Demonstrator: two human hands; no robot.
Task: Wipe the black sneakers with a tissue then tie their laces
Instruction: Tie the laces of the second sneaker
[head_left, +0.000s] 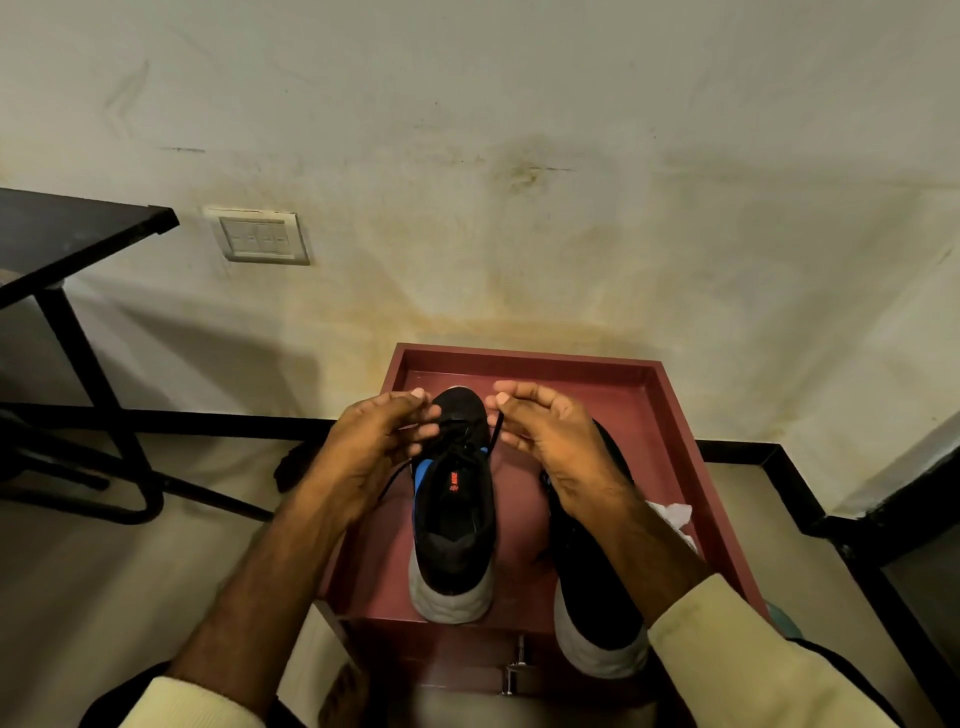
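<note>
Inside the tray rim (524, 358), hands on laces (496, 431)

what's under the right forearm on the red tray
The second black sneaker lies under the right forearm, beside a crumpled white tissue on the red tray. Its laces and tongue are covered.

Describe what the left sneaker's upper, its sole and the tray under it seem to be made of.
Left sneaker upper: matte black fabric, likely knit or mesh; no shine. Sole: pale grey, dull and bulky, probably foam or rubber. Tray: maroon, smooth and faintly glossy with square rims, painted or laminated wood perhaps.
</note>
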